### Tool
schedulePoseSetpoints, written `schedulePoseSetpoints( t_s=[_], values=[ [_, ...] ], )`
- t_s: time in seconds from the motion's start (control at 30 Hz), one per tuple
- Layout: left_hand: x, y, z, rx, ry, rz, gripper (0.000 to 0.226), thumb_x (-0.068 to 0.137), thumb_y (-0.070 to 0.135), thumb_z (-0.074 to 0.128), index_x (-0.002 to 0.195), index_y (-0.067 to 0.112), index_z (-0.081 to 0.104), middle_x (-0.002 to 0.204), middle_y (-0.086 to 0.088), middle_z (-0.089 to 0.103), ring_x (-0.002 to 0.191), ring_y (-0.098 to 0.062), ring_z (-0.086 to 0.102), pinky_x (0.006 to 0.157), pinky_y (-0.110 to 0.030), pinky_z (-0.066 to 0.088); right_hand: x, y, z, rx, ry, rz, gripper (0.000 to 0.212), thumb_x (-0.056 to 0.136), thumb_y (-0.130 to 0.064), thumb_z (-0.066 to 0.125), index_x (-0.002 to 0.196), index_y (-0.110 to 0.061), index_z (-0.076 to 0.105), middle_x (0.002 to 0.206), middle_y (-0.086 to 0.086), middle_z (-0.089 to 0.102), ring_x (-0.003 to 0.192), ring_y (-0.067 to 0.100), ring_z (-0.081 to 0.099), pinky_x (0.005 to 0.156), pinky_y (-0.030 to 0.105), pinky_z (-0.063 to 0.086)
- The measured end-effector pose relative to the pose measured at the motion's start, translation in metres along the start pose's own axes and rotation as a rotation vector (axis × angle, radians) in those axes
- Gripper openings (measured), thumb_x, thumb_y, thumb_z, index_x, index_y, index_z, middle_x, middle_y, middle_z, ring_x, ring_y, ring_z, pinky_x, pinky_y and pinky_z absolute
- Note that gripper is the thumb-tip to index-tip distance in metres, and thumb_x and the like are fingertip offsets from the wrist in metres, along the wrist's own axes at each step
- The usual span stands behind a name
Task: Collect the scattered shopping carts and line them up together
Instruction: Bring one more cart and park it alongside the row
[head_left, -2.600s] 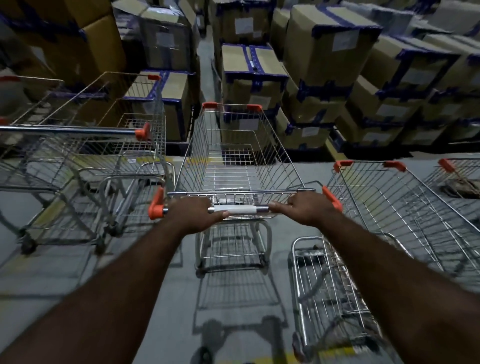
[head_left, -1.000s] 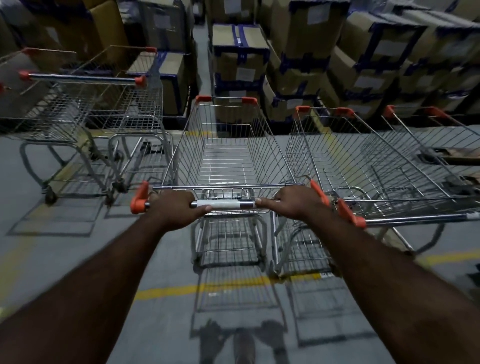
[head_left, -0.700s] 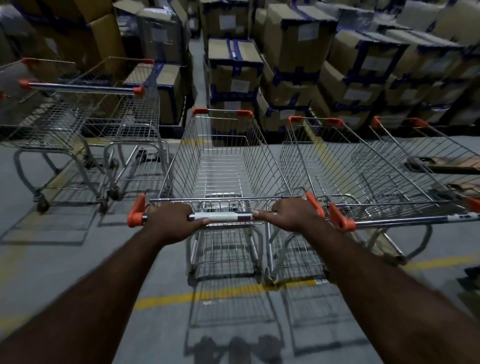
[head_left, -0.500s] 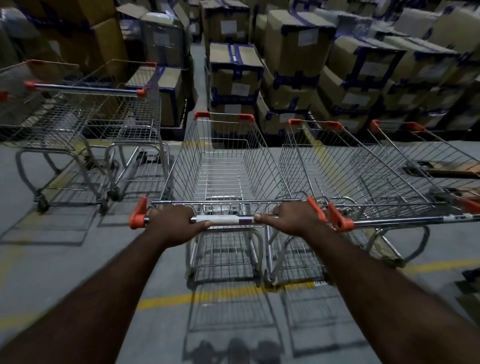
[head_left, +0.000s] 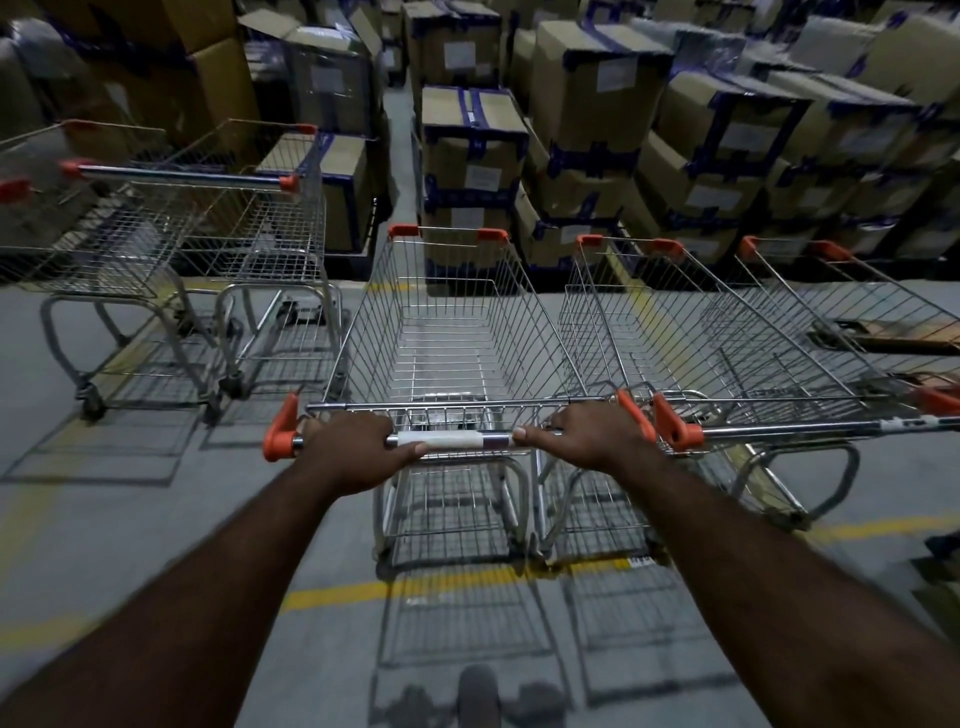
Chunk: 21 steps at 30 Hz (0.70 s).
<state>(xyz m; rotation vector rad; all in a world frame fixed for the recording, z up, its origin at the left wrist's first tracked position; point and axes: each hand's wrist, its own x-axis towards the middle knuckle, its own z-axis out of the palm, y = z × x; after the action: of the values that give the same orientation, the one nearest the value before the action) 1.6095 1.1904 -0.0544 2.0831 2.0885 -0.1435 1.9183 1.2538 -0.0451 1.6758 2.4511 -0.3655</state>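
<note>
- Held cart (head_left: 447, 332) is now standing level with the neighbouring cart (head_left: 701, 332) at centre frame, no longer offset from it as 2.6 s ago.
- Yellow floor line (head_left: 337, 592) is running across lower frame under the rear wheels.
- Left hand (head_left: 353, 449) and right hand (head_left: 587, 434) are both gripping the handle bar (head_left: 452, 439), fingers curled round it.
- Third cart (head_left: 857, 291) is sitting at the right edge.
- Two more carts (head_left: 156, 234) are standing apart at upper left.
- Taped boxes (head_left: 587, 88) are filling the top.
</note>
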Motion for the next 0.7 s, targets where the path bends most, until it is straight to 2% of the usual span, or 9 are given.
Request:
schedulePoseSetpoints(
  t_s=[0.17, 0.3, 0.57, 0.63, 0.7],
  values=[
    [-0.007, 0.002, -0.001, 0.009, -0.001, -0.009, 0.061, 0.084, 0.086, 0.030, 0.086, 0.030, 0.054, 0.100, 0.004, 0.063, 0.107, -0.022, 0.060, 0.096, -0.048, 0.036, -0.008, -0.004, 0.002, 0.009, -0.014, 0.014, 0.124, 0.058, -0.107, -0.002, 0.100, -0.020, 0.077, 0.070, -0.002, 0.064, 0.077, 0.015, 0.065, 0.097, 0.041, 0.049],
    [-0.011, 0.000, 0.003, -0.010, 0.001, 0.001, 0.062, 0.083, 0.087, 0.030, 0.082, 0.029, 0.053, 0.089, 0.006, 0.056, 0.101, -0.022, 0.061, 0.094, -0.047, 0.040, -0.016, -0.008, 0.002, -0.003, -0.005, 0.006, 0.129, 0.056, -0.106, -0.005, 0.105, -0.018, 0.076, 0.079, -0.001, 0.069, 0.084, 0.017, 0.067, 0.099, 0.042, 0.048],
    [-0.016, -0.003, 0.003, -0.021, -0.001, 0.012, 0.060, 0.084, 0.086, 0.030, 0.081, 0.030, 0.051, 0.086, 0.007, 0.055, 0.089, -0.018, 0.054, 0.090, -0.043, 0.043, -0.022, -0.009, 0.005, -0.001, 0.015, 0.013, 0.122, 0.058, -0.106, -0.003, 0.092, -0.019, 0.075, 0.073, -0.001, 0.066, 0.076, 0.015, 0.065, 0.089, 0.037, 0.051],
    [-0.018, 0.000, -0.001, -0.017, -0.005, 0.017, 0.060, 0.085, 0.084, 0.032, 0.083, 0.028, 0.053, 0.086, 0.008, 0.055, 0.087, -0.017, 0.052, 0.086, -0.040, 0.042, -0.022, -0.008, 0.005, -0.005, 0.008, 0.020, 0.121, 0.059, -0.106, -0.001, 0.093, -0.019, 0.075, 0.076, 0.000, 0.067, 0.078, 0.016, 0.065, 0.089, 0.038, 0.052],
    [-0.017, -0.001, -0.004, -0.046, -0.036, 0.053, 0.056, 0.087, 0.081, 0.038, 0.090, 0.028, 0.057, 0.089, 0.008, 0.056, 0.087, -0.015, 0.052, 0.077, -0.034, 0.039, -0.022, -0.006, 0.005, 0.005, -0.014, 0.011, 0.120, 0.062, -0.106, 0.002, 0.101, -0.019, 0.074, 0.083, 0.001, 0.069, 0.082, 0.018, 0.067, 0.091, 0.040, 0.053]
  ],
)
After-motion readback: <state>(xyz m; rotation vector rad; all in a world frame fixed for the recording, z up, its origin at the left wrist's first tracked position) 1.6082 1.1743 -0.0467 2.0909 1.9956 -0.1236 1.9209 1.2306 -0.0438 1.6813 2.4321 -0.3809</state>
